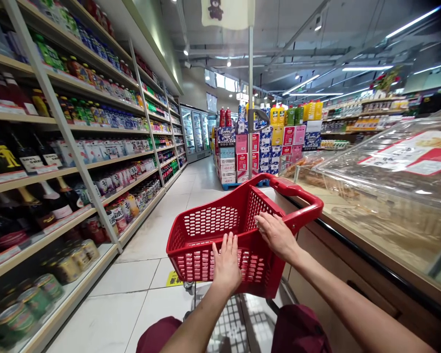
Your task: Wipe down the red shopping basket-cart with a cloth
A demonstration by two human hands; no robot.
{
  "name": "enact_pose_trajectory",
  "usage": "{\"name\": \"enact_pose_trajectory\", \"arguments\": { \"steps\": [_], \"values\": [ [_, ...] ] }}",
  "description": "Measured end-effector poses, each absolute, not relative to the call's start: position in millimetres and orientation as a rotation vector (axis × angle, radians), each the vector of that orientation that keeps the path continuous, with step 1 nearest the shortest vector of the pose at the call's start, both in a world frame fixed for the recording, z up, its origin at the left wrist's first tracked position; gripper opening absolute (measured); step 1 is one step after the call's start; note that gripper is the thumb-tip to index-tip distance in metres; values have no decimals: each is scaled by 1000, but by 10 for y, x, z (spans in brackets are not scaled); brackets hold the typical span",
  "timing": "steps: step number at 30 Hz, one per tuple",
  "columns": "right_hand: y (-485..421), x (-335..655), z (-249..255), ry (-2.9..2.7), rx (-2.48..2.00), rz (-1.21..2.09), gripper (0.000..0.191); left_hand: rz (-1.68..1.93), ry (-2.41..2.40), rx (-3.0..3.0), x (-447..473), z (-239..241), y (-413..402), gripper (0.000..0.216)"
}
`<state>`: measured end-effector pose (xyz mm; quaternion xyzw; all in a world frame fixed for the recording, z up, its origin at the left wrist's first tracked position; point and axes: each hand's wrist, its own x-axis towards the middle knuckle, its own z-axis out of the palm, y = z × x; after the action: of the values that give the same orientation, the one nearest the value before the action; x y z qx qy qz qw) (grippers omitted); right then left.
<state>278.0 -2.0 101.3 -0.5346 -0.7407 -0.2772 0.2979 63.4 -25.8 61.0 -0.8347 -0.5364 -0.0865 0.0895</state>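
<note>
A red plastic shopping basket (206,250) with a perforated wall stands in front of my knees, and wheels show beneath it. Its thick red handle (310,198) rises at the right end. My left hand (228,267) lies against the near side wall, its fingers stretched up to the rim. My right hand (277,236) reaches over the rim close to the handle's base, with fingers extended and not wrapped round anything. Whether the right fingertips touch the rim or hover just over it, I cannot tell.
A long drinks shelf (106,166) runs along the left. Stacked cartons (260,152) with bottles on top stand ahead around a pole (250,73). On the right is a counter (327,211) with a clear cover (397,171). Tiled floor (132,277) lies between.
</note>
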Motion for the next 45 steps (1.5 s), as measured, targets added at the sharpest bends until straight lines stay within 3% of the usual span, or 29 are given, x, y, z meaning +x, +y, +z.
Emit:
{"name": "enact_pose_trajectory", "arguments": {
  "steps": [5, 17, 20, 24, 31, 39, 45],
  "values": [
    [-17, 3129, 1190, -1585, -1621, -875, 29, -314, -1566, -2510, 641, 569, -271, 77],
    [-123, 2382, 1086, -2039, -1385, -554, 13, -365, -1521, -2435, 571, 523, -329, 75],
    [-142, 2801, 1214, -1918, -1324, -643, 23, -382, -1531, -2427, 556, 503, -324, 76],
    [-146, 3225, 1314, -1678, -1573, -865, 24, -401, -1567, -2455, 600, 490, -316, 74],
    [-154, 2481, 979, -2011, -1352, -782, 25, -377, -1561, -2435, 597, 513, -313, 73],
    [-216, 3167, 1120, -1637, -1597, -932, 23, -342, -1575, -2546, 622, 584, -334, 73],
    [-234, 2442, 825, -2002, -1333, -785, 29, -341, -1555, -2473, 664, 558, -315, 73]
  ]
}}
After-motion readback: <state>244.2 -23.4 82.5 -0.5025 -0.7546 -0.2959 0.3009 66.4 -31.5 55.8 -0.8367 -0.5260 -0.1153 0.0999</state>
